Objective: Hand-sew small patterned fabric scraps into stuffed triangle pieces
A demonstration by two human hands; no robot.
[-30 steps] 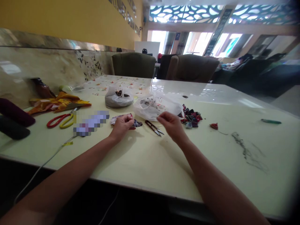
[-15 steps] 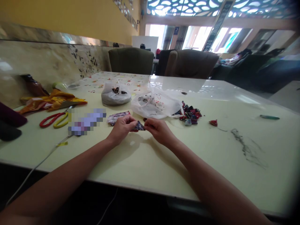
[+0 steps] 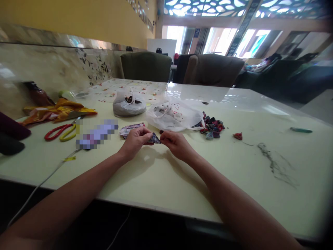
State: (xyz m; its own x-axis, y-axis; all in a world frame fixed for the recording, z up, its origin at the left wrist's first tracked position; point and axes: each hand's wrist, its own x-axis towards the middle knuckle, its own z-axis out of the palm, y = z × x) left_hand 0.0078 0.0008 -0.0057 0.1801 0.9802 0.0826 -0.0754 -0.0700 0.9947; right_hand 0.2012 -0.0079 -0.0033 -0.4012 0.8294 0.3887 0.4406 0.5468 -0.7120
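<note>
My left hand (image 3: 135, 140) is closed in a pinch on a small folded fabric piece (image 3: 155, 139), dark and patterned, with a pointed end. At that pointed end, the closed fingers of my right hand (image 3: 174, 143) pinch the same piece. A small dark thing shows just above the right fingertips, too small to name. Behind my left hand lies a stack of printed fabric (image 3: 131, 129), partly covered by it. Beyond my right hand, a pile of small folded fabric pieces (image 3: 212, 126) sits beside a white plastic bag (image 3: 177, 116).
A second plastic bag (image 3: 129, 108) with dark contents stands farther back. Left are scissors (image 3: 58, 133), a blurred-out flat object (image 3: 97, 134) by a white cable (image 3: 43, 184), and an orange wrapper (image 3: 62, 110). Right lie a red folded piece (image 3: 237, 136), tangled thread (image 3: 270, 161) and a green tool (image 3: 301, 130).
The held fabric piece shows slightly more of its pointed shape between the hands. Both hands stay in nearly the same place; the view has shifted a little.
</note>
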